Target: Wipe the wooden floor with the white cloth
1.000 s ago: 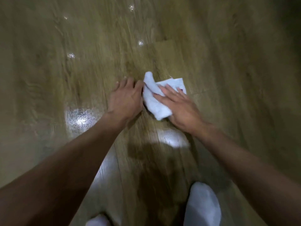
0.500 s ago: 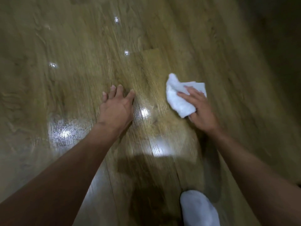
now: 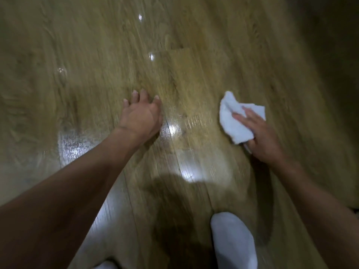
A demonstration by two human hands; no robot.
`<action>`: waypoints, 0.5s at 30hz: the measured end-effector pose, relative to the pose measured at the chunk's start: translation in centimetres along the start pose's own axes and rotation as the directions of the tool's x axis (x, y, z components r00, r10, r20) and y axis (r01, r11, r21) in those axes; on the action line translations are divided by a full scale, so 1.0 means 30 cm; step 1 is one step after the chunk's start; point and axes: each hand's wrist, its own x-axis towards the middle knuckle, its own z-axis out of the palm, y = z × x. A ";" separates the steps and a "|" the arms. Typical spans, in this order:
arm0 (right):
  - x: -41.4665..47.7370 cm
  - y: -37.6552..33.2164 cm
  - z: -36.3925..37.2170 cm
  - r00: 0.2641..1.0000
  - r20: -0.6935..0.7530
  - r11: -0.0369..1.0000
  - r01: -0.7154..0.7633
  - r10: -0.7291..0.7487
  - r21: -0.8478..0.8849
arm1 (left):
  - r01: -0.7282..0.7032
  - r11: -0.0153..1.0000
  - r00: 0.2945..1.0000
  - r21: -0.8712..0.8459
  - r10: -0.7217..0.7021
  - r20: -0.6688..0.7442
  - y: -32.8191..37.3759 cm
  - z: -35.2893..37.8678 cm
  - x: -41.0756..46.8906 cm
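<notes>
On the wooden floor [image 3: 194,74], right side, my right hand [image 3: 262,138] presses the white cloth [image 3: 231,125] with flat fingers. It has swept well away from my left hand [image 3: 141,117], which is braced, fingers spread, holding nothing. Wipe stroke running rightward.

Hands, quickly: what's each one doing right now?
Left hand: open, touching the wooden floor.
Right hand: open, pressing the white cloth down.

Your left hand [image 3: 141,117] and right hand [image 3: 260,136] are bare, as are both forearms [image 3: 81,191]; you wear plain white socks [image 3: 233,241].
</notes>
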 end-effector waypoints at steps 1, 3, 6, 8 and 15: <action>0.047 0.022 -0.017 0.996 -0.044 0.997 -0.078 0.077 -0.012 | 0.003 1.000 1.000 0.008 -0.003 -0.006 -0.001 0.010 0.000; 0.156 0.003 -0.024 0.976 -0.101 0.979 -0.197 0.191 -0.052 | 0.016 1.000 1.000 0.026 -0.016 -0.019 0.000 0.025 0.004; 0.180 -0.092 0.013 0.995 -0.041 0.995 -0.097 0.096 -0.007 | 0.028 0.999 0.999 0.017 -0.027 -0.022 0.008 0.025 0.004; 0.059 -0.113 0.035 0.998 0.051 0.999 0.038 -0.037 -0.013 | 0.026 1.000 0.999 -0.007 -0.027 -0.022 0.012 0.022 0.001; -0.042 0.190 -0.082 0.996 -0.041 0.988 -0.089 0.084 -0.126 | -0.010 1.000 0.999 0.021 0.011 -0.043 -0.027 0.055 -0.006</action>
